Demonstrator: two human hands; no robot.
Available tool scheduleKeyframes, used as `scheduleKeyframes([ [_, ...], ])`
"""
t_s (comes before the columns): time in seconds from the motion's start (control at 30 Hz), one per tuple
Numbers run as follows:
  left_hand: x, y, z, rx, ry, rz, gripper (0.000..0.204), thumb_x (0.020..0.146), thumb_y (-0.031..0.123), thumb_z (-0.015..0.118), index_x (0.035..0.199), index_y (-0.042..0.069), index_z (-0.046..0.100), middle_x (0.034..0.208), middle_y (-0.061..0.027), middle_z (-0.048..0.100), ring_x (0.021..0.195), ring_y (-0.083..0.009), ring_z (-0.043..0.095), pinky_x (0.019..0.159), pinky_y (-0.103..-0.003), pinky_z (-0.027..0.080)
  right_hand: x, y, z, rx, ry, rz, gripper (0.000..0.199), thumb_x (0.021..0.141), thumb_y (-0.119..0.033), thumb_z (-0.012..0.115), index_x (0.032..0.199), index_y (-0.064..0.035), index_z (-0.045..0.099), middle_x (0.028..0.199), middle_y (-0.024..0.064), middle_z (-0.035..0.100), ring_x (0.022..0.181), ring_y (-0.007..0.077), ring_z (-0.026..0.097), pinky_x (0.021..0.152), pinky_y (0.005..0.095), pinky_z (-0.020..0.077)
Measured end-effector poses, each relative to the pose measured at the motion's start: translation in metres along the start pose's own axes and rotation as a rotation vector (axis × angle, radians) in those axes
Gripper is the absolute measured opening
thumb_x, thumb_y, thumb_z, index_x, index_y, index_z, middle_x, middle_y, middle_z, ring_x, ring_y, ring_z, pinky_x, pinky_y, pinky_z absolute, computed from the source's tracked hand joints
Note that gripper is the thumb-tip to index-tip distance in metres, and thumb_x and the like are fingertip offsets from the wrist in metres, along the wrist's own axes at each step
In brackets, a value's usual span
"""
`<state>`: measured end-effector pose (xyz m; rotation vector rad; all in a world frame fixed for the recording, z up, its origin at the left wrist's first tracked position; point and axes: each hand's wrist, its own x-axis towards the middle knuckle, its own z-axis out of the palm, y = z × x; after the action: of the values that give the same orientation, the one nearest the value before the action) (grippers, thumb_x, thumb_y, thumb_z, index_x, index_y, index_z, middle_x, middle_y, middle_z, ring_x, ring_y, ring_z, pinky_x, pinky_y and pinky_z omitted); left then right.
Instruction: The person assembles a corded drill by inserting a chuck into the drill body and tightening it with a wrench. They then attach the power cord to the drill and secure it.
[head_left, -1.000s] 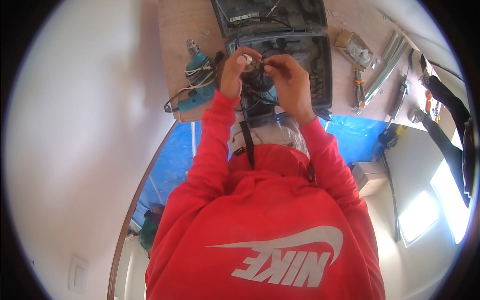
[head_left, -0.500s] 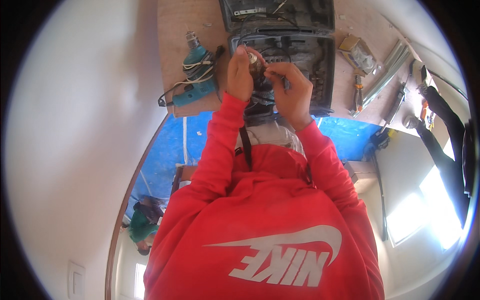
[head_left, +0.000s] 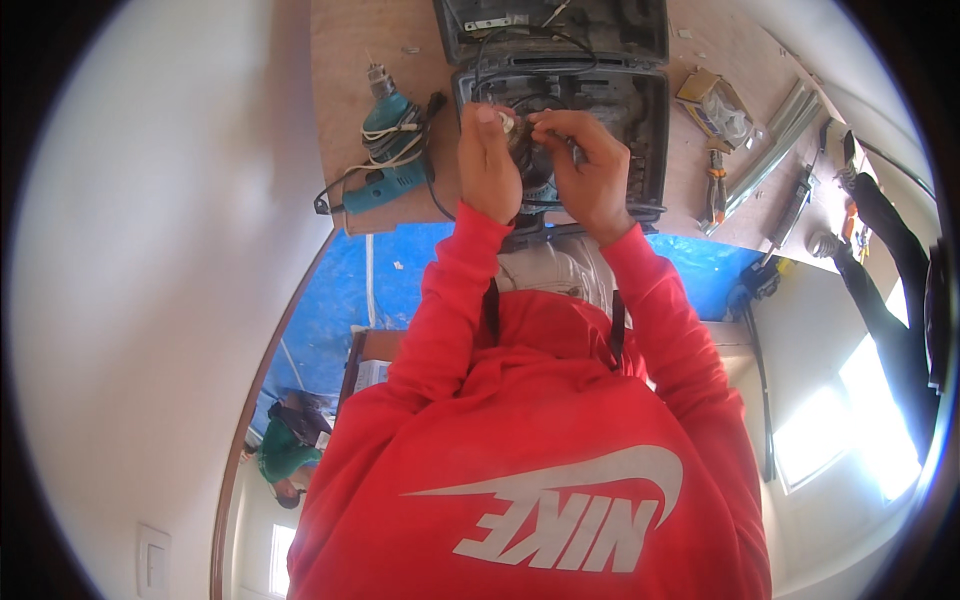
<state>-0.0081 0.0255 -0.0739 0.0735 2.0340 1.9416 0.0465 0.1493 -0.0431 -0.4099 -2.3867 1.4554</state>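
A round, brownish, bristly-looking tool head [head_left: 520,138] with a pale centre sits between my hands, above the black case. My left hand [head_left: 488,165] cups it from the left, the thumb upright and the other fingers mostly hidden behind it. On the right, my right hand [head_left: 592,165] pinches thumb and forefinger together at the head's edge. Whatever is in that pinch is too small to make out. Below the head, a teal power tool body [head_left: 541,194] shows partly between my wrists.
An open black tool case [head_left: 635,140] lies beneath my hands. A teal corded drill [head_left: 392,150] rests at left on the wooden table [head_left: 345,60]. To the right are a small cardboard box [head_left: 712,105], pliers [head_left: 716,190] and metal strips [head_left: 775,145]. Another person [head_left: 284,448] is at lower left.
Both hands and the round head have come slightly nearer to me. My left hand has shifted a little right, and more of the teal body shows between my wrists.
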Motion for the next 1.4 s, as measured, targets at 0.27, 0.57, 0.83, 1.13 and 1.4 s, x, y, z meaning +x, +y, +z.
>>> scheduleKeyframes([
  [0.27,0.010,-0.006,-0.028,0.003,-0.246,0.030,0.061,0.117,0.052,0.028,0.102,0.002,0.060,0.094,-0.0046,0.058,0.084,-0.0119,0.050,0.079,-0.028,0.042,0.013,0.033,-0.010,-0.063,-0.238,-0.309,0.019,0.096,-0.013,0.075,0.112,-0.0028,0.072,0.099,0.0153,0.075,0.088,0.0361,0.074,0.074,0.0391,0.0603],
  [0.57,0.027,-0.038,-0.024,-0.199,-0.184,0.102,0.073,0.111,0.066,0.025,0.095,0.003,0.058,0.092,-0.0058,0.059,0.083,-0.0134,0.051,0.076,-0.030,0.041,0.011,0.060,0.034,0.082,-0.163,-0.221,0.042,0.106,-0.040,0.063,0.092,-0.0003,0.060,0.079,0.0151,0.060,0.067,0.0370,0.059,0.060,0.0429,0.0479],
  [0.83,0.028,-0.034,-0.006,-0.007,0.053,-0.010,0.070,0.116,0.055,0.026,0.082,0.005,0.061,0.077,0.0008,0.058,0.067,-0.0067,0.041,0.064,-0.027,0.033,0.013,0.054,0.034,0.363,-0.349,0.168,0.069,0.113,-0.058,0.035,0.087,0.0028,0.054,0.068,0.0077,0.039,0.064,0.0158,0.039,0.057,0.0348,0.0327],
  [1.13,0.029,-0.034,0.014,-0.039,0.145,0.044,0.056,0.114,0.047,0.046,0.082,0.002,0.054,0.066,-0.0074,0.052,0.062,-0.0171,0.047,0.058,-0.036,0.041,0.010,0.053,0.042,0.171,-0.130,0.274,0.067,0.116,-0.053,0.030,0.083,0.0014,0.052,0.065,0.0018,0.033,0.065,0.0108,0.029,0.054,0.0342,0.0236],
  [1.4,0.036,-0.036,0.021,0.067,0.100,0.048,0.058,0.112,0.049,0.047,0.080,0.001,0.054,0.064,-0.0145,0.051,0.057,-0.0266,0.049,0.056,-0.040,0.041,0.008,0.039,0.044,0.032,0.005,0.515,0.073,0.116,-0.056,0.028,0.085,0.0033,0.059,0.067,0.0047,0.046,0.067,0.0138,0.039,0.058,0.0359,0.0359],
])
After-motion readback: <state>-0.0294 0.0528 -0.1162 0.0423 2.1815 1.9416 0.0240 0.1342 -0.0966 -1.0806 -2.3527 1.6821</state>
